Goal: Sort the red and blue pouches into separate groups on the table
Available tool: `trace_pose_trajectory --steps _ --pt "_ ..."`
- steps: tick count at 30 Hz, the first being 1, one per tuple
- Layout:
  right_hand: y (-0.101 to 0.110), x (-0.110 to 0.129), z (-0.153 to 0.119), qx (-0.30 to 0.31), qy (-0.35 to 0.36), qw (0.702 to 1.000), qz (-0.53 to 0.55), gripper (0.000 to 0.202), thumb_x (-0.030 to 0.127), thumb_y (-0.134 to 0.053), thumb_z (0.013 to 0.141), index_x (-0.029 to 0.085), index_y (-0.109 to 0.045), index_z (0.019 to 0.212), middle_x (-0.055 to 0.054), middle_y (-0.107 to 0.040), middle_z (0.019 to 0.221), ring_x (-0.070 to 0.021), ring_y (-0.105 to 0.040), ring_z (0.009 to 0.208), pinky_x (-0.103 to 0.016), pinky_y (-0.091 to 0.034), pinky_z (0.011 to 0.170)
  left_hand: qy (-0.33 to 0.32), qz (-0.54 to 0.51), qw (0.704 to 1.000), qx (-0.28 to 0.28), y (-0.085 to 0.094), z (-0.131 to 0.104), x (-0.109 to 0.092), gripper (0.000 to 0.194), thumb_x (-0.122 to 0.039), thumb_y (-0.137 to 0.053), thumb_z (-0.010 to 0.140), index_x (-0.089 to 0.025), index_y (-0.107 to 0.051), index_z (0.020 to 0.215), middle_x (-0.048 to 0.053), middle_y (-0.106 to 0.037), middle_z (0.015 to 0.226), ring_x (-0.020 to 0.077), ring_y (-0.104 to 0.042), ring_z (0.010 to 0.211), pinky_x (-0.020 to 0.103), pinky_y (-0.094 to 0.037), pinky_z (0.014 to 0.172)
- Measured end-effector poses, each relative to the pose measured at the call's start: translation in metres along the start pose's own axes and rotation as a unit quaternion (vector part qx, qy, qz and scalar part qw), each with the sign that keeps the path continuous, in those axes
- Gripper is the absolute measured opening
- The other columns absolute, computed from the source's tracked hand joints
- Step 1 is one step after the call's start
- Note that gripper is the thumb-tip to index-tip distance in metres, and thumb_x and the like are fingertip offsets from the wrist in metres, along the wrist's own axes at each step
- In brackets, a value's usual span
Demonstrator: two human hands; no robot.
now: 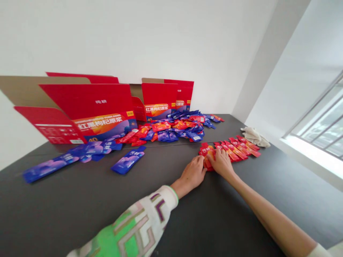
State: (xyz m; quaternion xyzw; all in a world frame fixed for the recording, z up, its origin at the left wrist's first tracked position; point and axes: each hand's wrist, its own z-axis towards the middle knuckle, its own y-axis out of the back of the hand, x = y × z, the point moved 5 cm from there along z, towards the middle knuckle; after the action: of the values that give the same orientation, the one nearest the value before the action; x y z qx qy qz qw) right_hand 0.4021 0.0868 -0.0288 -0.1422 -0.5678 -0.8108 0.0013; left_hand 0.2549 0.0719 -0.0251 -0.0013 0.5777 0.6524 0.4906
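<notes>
A small stack of red sachets lies on the dark table, between my two hands. My left hand grips its left edge, fingers bent and thumb at the near corner. On the right side, my right hand presses its bent fingers against the same stack. Just right of it, several red sachets lie in an overlapping, slanted row. One blue sachet rests by itself to the left of my left hand. Parts of the gripped stack are hidden under my fingers.
A mixed heap of red and blue sachets spreads in front of two open red cartons along the wall. More blue sachets trail toward the left. A crumpled pale cloth lies at the right edge, near a barred window.
</notes>
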Motion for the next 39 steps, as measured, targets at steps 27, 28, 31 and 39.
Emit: trace_pose_trajectory --steps 27,28,31,39 --pt "-0.049 0.227 0.156 0.045 0.346 0.937 0.011 0.064 0.049 -0.061 0.084 0.017 -0.047 0.137 -0.013 -0.051 0.131 -0.0275 -0.043 0.12 -0.036 -0.034 0.097 0.047 0.135 0.989 -0.026 0.129 -0.152 0.044 0.031 -0.025 -0.042 0.093 -0.033 -0.053 0.12 0.0 -0.054 0.131 0.0177 -0.049 0.124 0.043 -0.037 0.111" --pt "-0.058 0.235 0.156 0.043 0.341 0.939 0.003 0.063 0.049 -0.06 0.084 0.016 -0.048 0.136 -0.014 -0.052 0.131 -0.0284 -0.043 0.12 -0.037 -0.034 0.097 0.044 0.137 0.989 -0.029 0.13 -0.153 0.047 0.031 -0.025 -0.042 0.093 -0.033 -0.053 0.121 -0.001 -0.055 0.13 0.0171 -0.049 0.124 0.043 -0.035 0.112" --pt "-0.075 0.243 0.156 0.021 0.328 0.944 -0.019 0.044 0.039 -0.054 0.089 0.014 -0.058 0.125 -0.014 -0.058 0.121 -0.0276 -0.047 0.114 -0.038 -0.035 0.094 0.034 0.136 0.989 -0.036 0.136 -0.154 0.056 0.032 -0.024 -0.041 0.093 -0.034 -0.051 0.122 -0.002 -0.055 0.129 0.0152 -0.049 0.124 0.044 -0.03 0.115" --pt "-0.061 0.243 0.134 -0.055 0.405 0.91 -0.064 0.025 0.023 -0.047 0.091 0.01 -0.068 0.093 -0.015 -0.064 0.096 -0.028 -0.047 0.104 -0.039 -0.033 0.09 0.088 0.054 0.988 -0.116 0.152 -0.147 0.069 0.029 -0.026 -0.042 0.092 -0.031 -0.054 0.118 0.0 -0.058 0.123 0.0156 -0.05 0.121 0.04 -0.033 0.113"
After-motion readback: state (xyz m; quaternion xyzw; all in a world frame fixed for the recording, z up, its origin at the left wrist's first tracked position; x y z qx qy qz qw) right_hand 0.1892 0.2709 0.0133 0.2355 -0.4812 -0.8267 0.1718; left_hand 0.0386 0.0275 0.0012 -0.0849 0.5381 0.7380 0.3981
